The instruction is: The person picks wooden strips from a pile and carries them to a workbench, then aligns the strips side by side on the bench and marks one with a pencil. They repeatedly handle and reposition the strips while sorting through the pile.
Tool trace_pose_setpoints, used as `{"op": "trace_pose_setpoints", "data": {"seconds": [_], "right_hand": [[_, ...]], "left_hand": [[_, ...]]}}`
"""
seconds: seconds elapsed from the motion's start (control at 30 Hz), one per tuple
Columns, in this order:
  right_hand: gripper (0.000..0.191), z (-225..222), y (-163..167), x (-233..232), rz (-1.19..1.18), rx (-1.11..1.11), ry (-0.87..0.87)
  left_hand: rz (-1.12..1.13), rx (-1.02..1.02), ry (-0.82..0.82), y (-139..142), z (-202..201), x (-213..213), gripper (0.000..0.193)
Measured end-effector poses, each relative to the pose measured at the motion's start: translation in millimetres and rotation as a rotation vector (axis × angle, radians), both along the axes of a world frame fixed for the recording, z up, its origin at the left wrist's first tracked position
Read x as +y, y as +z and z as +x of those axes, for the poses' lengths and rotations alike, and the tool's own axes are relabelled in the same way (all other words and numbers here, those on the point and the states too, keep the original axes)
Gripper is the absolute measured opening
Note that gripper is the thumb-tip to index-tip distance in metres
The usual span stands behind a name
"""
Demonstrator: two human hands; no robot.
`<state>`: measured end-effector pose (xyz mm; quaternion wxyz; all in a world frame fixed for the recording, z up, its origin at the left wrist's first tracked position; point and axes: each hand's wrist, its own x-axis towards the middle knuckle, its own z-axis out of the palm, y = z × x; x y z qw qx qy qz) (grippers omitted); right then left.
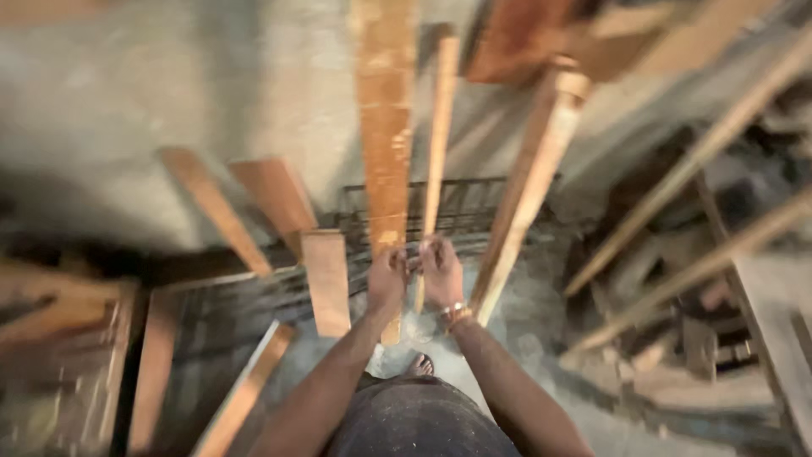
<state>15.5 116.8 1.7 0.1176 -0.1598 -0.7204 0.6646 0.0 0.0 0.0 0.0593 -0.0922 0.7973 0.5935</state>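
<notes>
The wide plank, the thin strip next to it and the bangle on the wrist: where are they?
wide plank (385, 127), head view, middle of its face.
thin strip (438, 144), head view, mid-length, above the hands.
bangle (458, 314), head view, on the right wrist.

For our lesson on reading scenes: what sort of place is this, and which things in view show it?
Probably a rough woodworking or timber storage space. Long wooden planks lean against a bare wall, offcuts pile up on the right, and both hands grip a thin strip.
</notes>
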Motion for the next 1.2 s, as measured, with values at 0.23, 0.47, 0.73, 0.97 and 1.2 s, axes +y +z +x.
{"op": "trace_pose_setpoints", "data": {"seconds": [0.23, 0.47, 0.73, 0.97, 1.2], "right_hand": [[0.023, 141.0, -0.4, 13.2, -0.065, 0.081, -0.523], [0.024, 359.3, 5.6, -71.0, -0.081, -0.037, -1.284], [0.023, 619.7, 23.1, -250.1, -0.240, 0.012, -1.971], [0.022, 847.0, 1.0, -406.2, -0.145, 0.070, -2.378], [0.022, 1002.4, 9.9, -535.3, -0.080, 0.119, -2.670]], "left_hand": [[0.172, 0.197, -0.710, -32.7, 55.0, 63.3, 0.026], [0.300, -0.109, -1.380, -45.1, 251.9, 70.5, 0.025], [0.234, -0.515, -2.133, -34.9, 560.0, -36.6, 0.023], [0.157, -0.430, -2.512, -44.4, 827.8, -163.5, 0.024], [0.085, -0.711, -2.769, -44.0, 1006.1, -292.3, 0.024]]}}
